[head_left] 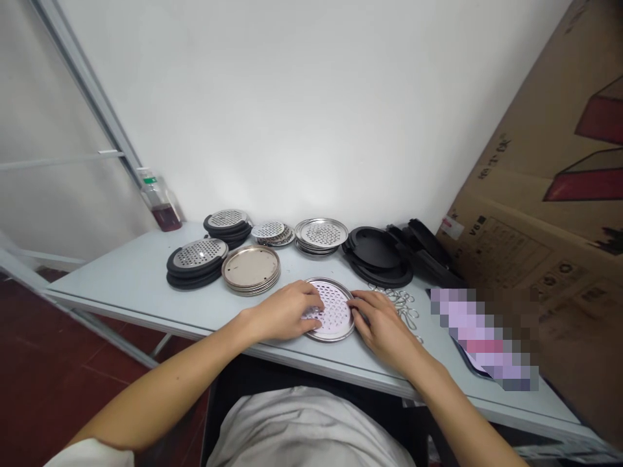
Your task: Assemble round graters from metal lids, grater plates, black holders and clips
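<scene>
A round perforated metal disc (333, 310) lies in a shallow rimmed metal plate (335, 337) near the table's front edge. On its left side my left hand (289, 311) rests with curled fingers over the disc and rim, gripping the plate. My right hand (382, 324) has its fingertips against the right rim. Just left of them is a stack of plain metal plates (252, 267). Behind are a stack of perforated plates (321, 233) and a pile of small perforated discs (270, 231). Thin metal wire pieces (403, 305) lie right of my right hand.
Black rings with perforated discs (197, 259) are stacked at the left. Black round parts (377, 253) sit at the back right. A bottle of dark liquid (166, 216) stands at the far left, and a large cardboard box (535, 227) at the right.
</scene>
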The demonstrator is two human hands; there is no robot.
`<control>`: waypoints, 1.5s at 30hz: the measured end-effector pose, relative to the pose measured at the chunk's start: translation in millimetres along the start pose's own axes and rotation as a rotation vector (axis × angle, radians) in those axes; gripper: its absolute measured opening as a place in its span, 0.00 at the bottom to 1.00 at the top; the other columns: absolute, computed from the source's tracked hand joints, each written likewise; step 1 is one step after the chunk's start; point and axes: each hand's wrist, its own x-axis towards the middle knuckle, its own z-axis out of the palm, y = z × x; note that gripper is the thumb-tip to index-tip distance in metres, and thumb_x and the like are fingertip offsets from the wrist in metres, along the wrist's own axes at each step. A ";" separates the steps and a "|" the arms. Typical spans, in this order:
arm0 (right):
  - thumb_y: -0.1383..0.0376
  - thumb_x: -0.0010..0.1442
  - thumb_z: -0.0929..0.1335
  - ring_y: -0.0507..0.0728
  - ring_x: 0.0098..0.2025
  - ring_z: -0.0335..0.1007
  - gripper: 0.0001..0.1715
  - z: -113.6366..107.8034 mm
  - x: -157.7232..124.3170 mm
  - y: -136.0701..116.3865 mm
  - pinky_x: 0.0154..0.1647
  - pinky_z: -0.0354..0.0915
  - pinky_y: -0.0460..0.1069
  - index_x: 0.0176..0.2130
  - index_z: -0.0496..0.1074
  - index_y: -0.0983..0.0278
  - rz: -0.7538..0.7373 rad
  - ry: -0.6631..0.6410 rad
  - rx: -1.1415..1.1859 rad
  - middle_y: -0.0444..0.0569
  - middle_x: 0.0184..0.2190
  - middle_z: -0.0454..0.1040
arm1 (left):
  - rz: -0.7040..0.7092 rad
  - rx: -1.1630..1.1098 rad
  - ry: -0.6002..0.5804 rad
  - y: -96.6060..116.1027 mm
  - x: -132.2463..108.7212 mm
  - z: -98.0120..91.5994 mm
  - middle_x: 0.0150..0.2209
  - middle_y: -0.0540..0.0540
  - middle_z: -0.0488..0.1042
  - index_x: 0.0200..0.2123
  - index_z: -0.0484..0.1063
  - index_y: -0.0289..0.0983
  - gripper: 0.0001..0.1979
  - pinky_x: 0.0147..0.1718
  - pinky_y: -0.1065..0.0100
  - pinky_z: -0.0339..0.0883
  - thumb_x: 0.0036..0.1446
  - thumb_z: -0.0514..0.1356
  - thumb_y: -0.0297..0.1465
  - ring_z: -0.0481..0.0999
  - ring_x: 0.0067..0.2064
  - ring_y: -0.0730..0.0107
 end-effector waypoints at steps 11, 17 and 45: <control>0.65 0.67 0.62 0.63 0.62 0.65 0.20 0.3 -5.0 -4.6 0.67 0.53 0.68 0.57 0.70 0.58 -0.053 0.054 0.065 0.55 0.60 0.69 | 0.023 -0.182 0.179 -12.6 -12.1 9.8 0.56 0.44 0.73 0.50 0.76 0.42 0.13 0.59 0.61 0.64 0.64 0.58 0.28 0.73 0.57 0.64; 0.53 0.65 0.67 0.66 0.69 0.54 0.30 -4.1 -2.7 -24.4 0.68 0.46 0.71 0.63 0.64 0.56 -0.141 -0.082 0.102 0.57 0.66 0.61 | -0.121 -0.066 0.380 -22.4 -18.8 22.9 0.52 0.41 0.74 0.53 0.71 0.38 0.15 0.58 0.55 0.65 0.64 0.59 0.31 0.71 0.55 0.60; 0.50 0.60 0.69 0.68 0.68 0.54 0.36 0.0 3.6 -33.8 0.68 0.48 0.70 0.63 0.63 0.61 -0.155 -0.185 0.125 0.58 0.64 0.64 | -0.416 -0.004 0.202 -31.5 34.6 20.3 0.38 0.42 0.83 0.37 0.83 0.37 0.14 0.46 0.63 0.72 0.53 0.59 0.20 0.81 0.42 0.58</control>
